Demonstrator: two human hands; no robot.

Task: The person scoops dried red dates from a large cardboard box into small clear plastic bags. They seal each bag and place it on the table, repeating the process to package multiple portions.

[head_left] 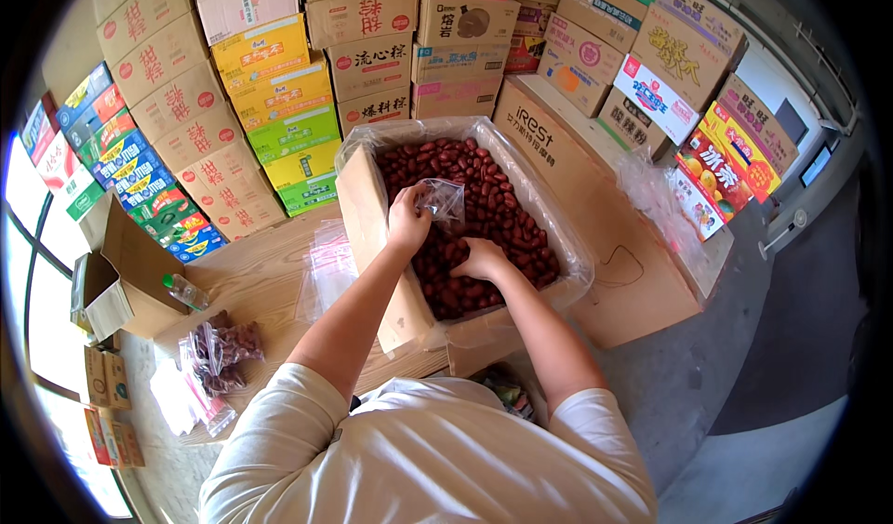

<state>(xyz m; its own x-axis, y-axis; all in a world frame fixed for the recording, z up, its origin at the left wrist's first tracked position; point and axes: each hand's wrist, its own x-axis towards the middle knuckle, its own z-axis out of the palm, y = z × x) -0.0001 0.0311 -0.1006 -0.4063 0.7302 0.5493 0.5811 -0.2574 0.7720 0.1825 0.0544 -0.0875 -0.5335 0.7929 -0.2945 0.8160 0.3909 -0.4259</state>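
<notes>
An open cardboard carton with a clear plastic liner stands before me, filled with dark red dried dates. My left hand is over the carton's left side, gripping a small clear zip bag by its edge. The bag hangs just above the dates, and I see no dates in it. My right hand reaches down among the dates, its thumb and fingers around some of them. The fingertips are partly hidden, so a firm hold cannot be made out.
Clear zip bags lie left of the carton on the wooden table. Filled bags of dates, a green-capped bottle and an open box are further left. A long box stands right; stacked cartons line the back.
</notes>
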